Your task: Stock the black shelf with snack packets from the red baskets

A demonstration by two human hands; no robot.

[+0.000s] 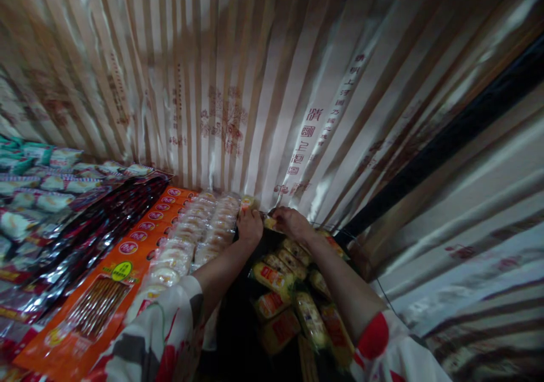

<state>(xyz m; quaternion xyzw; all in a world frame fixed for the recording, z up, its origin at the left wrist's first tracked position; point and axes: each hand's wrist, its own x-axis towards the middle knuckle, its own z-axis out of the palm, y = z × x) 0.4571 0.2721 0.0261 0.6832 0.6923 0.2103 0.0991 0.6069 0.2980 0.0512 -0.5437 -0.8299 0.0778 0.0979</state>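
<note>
My left hand (250, 227) is at the far end of the display, its fingers closed on a small wrapped pastry (246, 202) whose yellow and orange end shows above them. Just to its right, my right hand (292, 223) pinches another wrapped pastry (271, 223), partly hidden by the fingers. Below my hands, several loose wrapped pastries (272, 277) with red labels lie jumbled on a dark surface (238, 314). Beside my left forearm run two rows of round pastries (206, 223) in clear wrappers.
Overlapping orange snack packs (106, 285) lie left of the round pastries. Beyond them are dark shiny packs (97, 229) and white and green bags (51, 183). A pleated printed curtain (238, 87) hangs close behind, and a dark pole (442, 144) slants at the right.
</note>
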